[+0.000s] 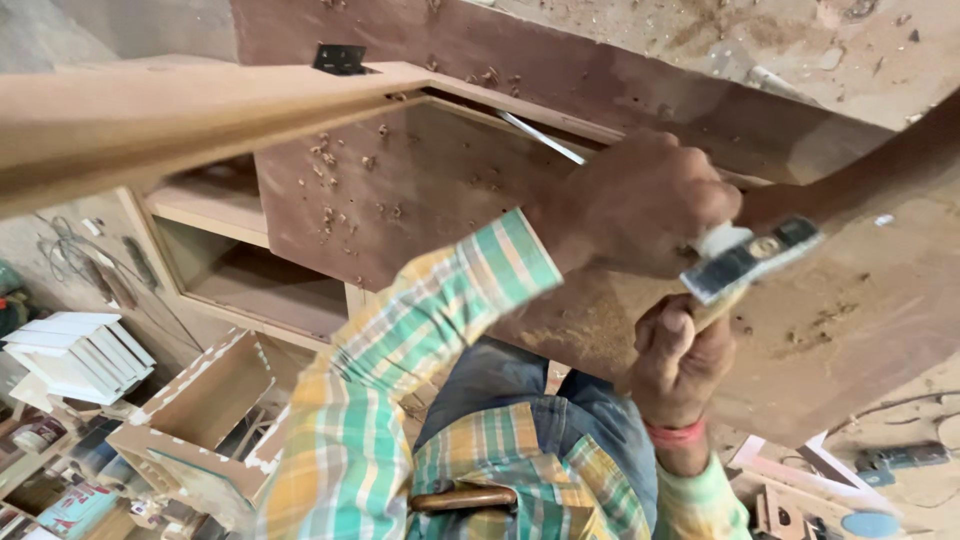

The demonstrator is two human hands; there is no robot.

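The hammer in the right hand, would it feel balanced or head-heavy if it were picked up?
The hammer probably feels head-heavy: its metal head looks bulky against the slim wooden handle. It seems stiff, not floppy. The right hand grips near the head, and the left hand holds a chisel.

Stacked white strips (80,352), small drawer box (200,420)

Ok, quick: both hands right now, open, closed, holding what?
Left hand: closed around a chisel, blade against the wooden panel.
Right hand: closed on a hammer handle.
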